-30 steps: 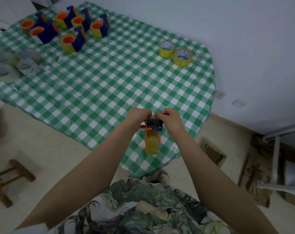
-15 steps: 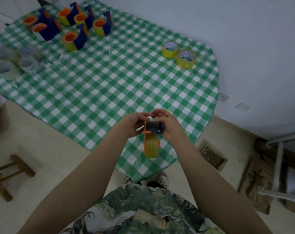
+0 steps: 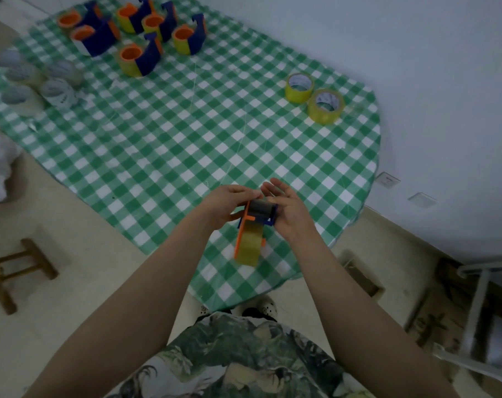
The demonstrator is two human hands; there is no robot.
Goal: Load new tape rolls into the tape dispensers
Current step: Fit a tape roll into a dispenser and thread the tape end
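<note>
Left grip (image 3: 227, 206) curls round the tape dispenser (image 3: 260, 218); right grip (image 3: 291, 211), fingers (image 3: 277, 185) straight, braces its other side. Tape roll (image 3: 247, 249) hangs seated below both grips. Judged step: threading; next, draw the tape end over the roller (image 3: 261, 209).

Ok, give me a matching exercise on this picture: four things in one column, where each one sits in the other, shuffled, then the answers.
1. held dispenser
2. yellow tape rolls
3. group of dispensers
4. pale rolls

A. left edge of the table
B. far left corner
C. far right side
D. above the near edge

Pairs: 1-D, 2-C, 3-B, 4-A
</note>
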